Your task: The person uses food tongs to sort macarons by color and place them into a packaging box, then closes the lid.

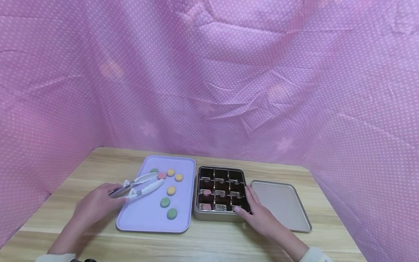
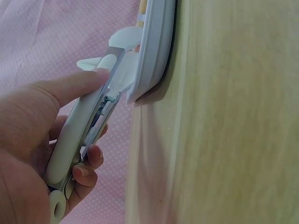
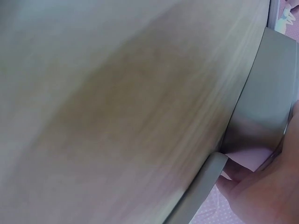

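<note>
My left hand (image 1: pixel 99 202) holds white-tipped tongs (image 1: pixel 153 186), their arms spread apart. In the left wrist view, the thumb lies along the handle of the tongs (image 2: pixel 72 140) with the fingers curled on the other side. The tong tips are over the lilac tray (image 1: pixel 147 222), close to a pink macaron (image 1: pixel 161 175). My right hand (image 1: pixel 262 218) rests at the near right corner of a divided tin (image 1: pixel 216 217), thumb on the front rim and fingers along the right side. Pink macarons (image 1: pixel 207 192) sit in the middle and front compartments of its left column.
Yellow macarons (image 1: pixel 171 190) and green macarons (image 1: pixel 171 213) are spread over the tray. The flat tin lid (image 1: pixel 278 203) lies on the wooden table (image 1: pixel 131 243) right of the tin. A pink dotted cloth (image 1: pixel 209 91) hangs around the table's back and sides.
</note>
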Action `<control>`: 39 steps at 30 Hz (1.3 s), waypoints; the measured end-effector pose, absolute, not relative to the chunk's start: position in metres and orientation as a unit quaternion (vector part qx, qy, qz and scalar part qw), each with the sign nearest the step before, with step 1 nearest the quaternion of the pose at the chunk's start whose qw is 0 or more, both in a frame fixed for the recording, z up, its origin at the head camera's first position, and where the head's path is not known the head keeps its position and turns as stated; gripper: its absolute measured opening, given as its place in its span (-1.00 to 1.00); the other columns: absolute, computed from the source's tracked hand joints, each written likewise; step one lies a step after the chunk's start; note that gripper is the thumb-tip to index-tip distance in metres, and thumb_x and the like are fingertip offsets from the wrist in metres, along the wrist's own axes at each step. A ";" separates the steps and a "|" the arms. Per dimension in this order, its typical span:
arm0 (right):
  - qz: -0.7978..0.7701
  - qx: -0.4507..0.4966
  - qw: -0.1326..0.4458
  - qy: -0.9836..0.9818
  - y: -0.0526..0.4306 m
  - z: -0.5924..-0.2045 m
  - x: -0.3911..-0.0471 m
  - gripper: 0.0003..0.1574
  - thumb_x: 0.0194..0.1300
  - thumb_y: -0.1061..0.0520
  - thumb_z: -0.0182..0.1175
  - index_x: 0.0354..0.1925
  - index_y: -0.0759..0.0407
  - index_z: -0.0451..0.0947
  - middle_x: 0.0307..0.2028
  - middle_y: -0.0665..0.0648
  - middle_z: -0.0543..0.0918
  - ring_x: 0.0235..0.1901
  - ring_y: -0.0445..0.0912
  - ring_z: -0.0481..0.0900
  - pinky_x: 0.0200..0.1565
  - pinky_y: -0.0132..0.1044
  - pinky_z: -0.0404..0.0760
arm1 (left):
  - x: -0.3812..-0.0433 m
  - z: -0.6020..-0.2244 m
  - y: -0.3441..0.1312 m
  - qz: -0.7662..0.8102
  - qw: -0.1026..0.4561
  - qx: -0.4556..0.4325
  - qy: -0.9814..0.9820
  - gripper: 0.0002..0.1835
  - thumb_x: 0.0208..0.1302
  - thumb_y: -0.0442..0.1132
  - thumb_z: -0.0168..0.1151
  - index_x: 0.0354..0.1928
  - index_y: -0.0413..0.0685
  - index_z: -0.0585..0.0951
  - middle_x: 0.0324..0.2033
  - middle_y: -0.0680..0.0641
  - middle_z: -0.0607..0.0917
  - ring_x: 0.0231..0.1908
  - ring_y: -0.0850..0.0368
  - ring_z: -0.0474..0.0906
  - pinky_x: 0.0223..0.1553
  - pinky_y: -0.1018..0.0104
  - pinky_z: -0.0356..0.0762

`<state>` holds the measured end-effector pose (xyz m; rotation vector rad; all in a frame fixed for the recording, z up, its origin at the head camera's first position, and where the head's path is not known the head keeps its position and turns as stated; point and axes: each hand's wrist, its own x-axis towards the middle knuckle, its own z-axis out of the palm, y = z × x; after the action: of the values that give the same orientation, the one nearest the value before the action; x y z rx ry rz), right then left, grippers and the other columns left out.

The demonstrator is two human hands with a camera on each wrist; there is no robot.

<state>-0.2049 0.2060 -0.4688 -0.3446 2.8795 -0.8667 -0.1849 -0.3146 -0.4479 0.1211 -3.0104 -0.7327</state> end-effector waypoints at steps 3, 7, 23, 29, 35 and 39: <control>-0.288 -0.115 0.061 0.949 0.206 -0.469 -0.204 0.23 0.33 -0.60 -0.06 0.63 -0.14 -0.36 0.62 -0.12 -0.36 0.39 0.37 0.31 0.28 0.39 0.35 | -0.186 -0.447 -0.313 -0.236 0.020 0.037 -0.971 -0.06 0.09 0.46 0.30 0.34 -0.07 0.52 0.29 -0.34 0.52 0.19 -0.46 0.48 -0.16 -0.39 0.45; -0.291 -0.113 0.058 0.948 0.206 -0.470 -0.204 0.22 0.33 -0.60 -0.06 0.63 -0.15 -0.35 0.62 -0.12 -0.35 0.40 0.37 0.30 0.28 0.39 0.35 | -0.187 -0.447 -0.310 -0.233 0.024 0.038 -0.971 -0.06 0.09 0.47 0.29 0.34 -0.07 0.52 0.29 -0.35 0.52 0.18 -0.49 0.47 -0.17 -0.40 0.44; -0.297 -0.109 0.056 0.947 0.206 -0.470 -0.205 0.23 0.31 -0.62 -0.06 0.62 -0.20 -0.37 0.63 -0.08 -0.33 0.42 0.36 0.27 0.29 0.39 0.34 | -0.190 -0.452 -0.305 -0.236 0.033 0.041 -0.970 -0.12 0.12 0.42 0.30 0.31 -0.07 0.55 0.27 -0.30 0.55 0.18 -0.48 0.48 -0.18 -0.42 0.43; -0.294 -0.109 0.054 0.948 0.205 -0.469 -0.204 0.22 0.32 -0.61 -0.06 0.62 -0.20 -0.36 0.63 -0.06 -0.30 0.40 0.39 0.28 0.25 0.41 0.37 | -0.190 -0.452 -0.303 -0.240 0.037 0.041 -0.969 -0.11 0.10 0.43 0.31 0.32 -0.02 0.54 0.29 -0.31 0.54 0.16 -0.48 0.50 -0.21 -0.36 0.45; -0.295 -0.107 0.056 0.948 0.205 -0.469 -0.204 0.22 0.32 -0.62 -0.07 0.62 -0.23 -0.38 0.63 -0.08 -0.33 0.42 0.37 0.26 0.28 0.39 0.35 | -0.188 -0.445 -0.299 -0.246 0.035 0.043 -0.968 -0.10 0.10 0.44 0.31 0.35 0.00 0.52 0.30 -0.32 0.52 0.16 -0.46 0.51 -0.18 -0.34 0.44; -0.296 -0.109 0.056 0.947 0.205 -0.468 -0.204 0.22 0.32 -0.61 -0.06 0.62 -0.19 -0.37 0.63 -0.07 -0.33 0.41 0.38 0.27 0.28 0.39 0.35 | -0.187 -0.441 -0.297 -0.248 0.031 0.045 -0.967 -0.10 0.10 0.43 0.31 0.36 0.02 0.51 0.30 -0.30 0.52 0.16 -0.42 0.52 -0.17 -0.31 0.45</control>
<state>-0.2039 0.2049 -0.4685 -0.3298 2.8740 -0.8973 -0.1872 -0.2967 -0.4411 0.1372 -2.9797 -0.7624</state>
